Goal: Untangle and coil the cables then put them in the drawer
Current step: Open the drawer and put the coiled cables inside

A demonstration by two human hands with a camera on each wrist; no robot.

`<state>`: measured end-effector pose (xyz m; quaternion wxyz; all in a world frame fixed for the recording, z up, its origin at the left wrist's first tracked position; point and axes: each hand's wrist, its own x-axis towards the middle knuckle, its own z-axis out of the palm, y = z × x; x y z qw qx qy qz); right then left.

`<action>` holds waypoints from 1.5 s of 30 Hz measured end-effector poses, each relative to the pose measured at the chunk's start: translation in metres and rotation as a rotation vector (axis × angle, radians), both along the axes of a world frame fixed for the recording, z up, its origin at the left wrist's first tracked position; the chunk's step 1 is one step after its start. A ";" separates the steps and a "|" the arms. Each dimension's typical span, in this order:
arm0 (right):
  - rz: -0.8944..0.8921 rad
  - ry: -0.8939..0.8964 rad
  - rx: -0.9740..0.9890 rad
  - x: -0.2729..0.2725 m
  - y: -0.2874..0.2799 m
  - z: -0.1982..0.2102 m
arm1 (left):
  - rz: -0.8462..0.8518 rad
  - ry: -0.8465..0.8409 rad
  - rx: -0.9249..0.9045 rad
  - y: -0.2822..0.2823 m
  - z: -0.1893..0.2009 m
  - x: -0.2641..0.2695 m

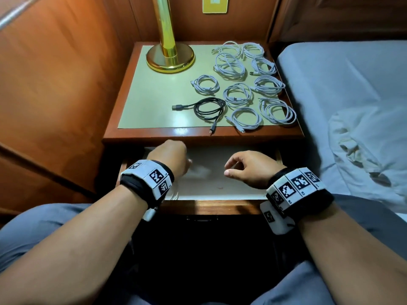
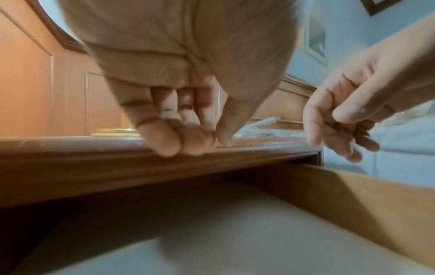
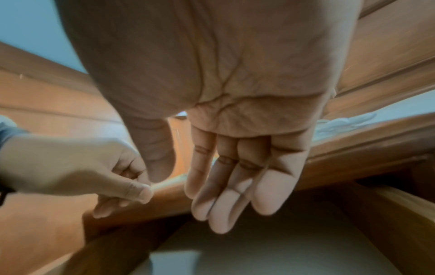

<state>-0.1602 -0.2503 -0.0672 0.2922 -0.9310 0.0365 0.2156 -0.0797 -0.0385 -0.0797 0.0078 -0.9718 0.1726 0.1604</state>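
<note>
The white cables (image 1: 246, 84) lie coiled on the right half of the surface (image 1: 154, 100), with one black cable (image 1: 209, 110) at their near left edge. Below its front edge the drawer (image 1: 211, 205) stands pulled out. Both hands hover over it, apart from the cables. The left hand (image 1: 169, 157) hangs with fingers loosely bent, holding nothing. The right hand (image 1: 248, 168) is also relaxed and empty, thumb pointing left. A brass lamp (image 1: 170, 58) stands at the back left.
</note>
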 end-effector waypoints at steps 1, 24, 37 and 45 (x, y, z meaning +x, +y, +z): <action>-0.011 -0.033 0.002 0.002 -0.002 0.003 | 0.004 -0.056 -0.089 -0.002 0.004 0.003; -0.117 -0.296 -0.291 0.065 -0.024 -0.003 | -0.114 -0.133 -0.121 -0.071 0.011 0.067; 0.307 0.121 -0.213 0.001 -0.025 -0.008 | -0.372 0.228 0.066 0.003 0.011 -0.038; 0.313 0.268 -0.312 0.030 -0.018 -0.032 | -0.331 0.227 0.117 -0.022 -0.024 -0.007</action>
